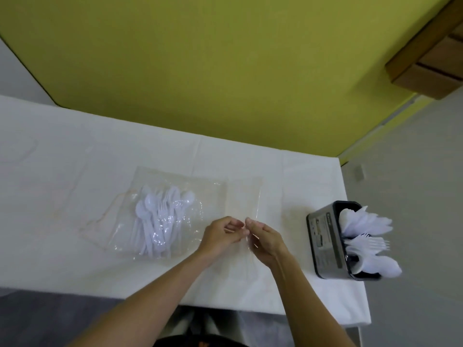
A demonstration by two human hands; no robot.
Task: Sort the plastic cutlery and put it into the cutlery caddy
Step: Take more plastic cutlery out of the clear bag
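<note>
A clear plastic bag (200, 194) lies on the white table (75, 159), with a heap of white plastic spoons and forks (157, 219) inside its left part. My left hand (220, 236) and my right hand (265, 241) meet at the bag's right end, and both pinch the clear film between thumb and fingers. At the table's right edge stands the dark cutlery caddy (323, 241). Its compartments hold white plastic forks (370, 242), spoons and other white pieces.
A yellow-green wall (225, 71) rises just behind the table. A wooden shelf or cabinet (431, 58) juts out at the upper right. Grey floor (413, 171) lies to the right of the table.
</note>
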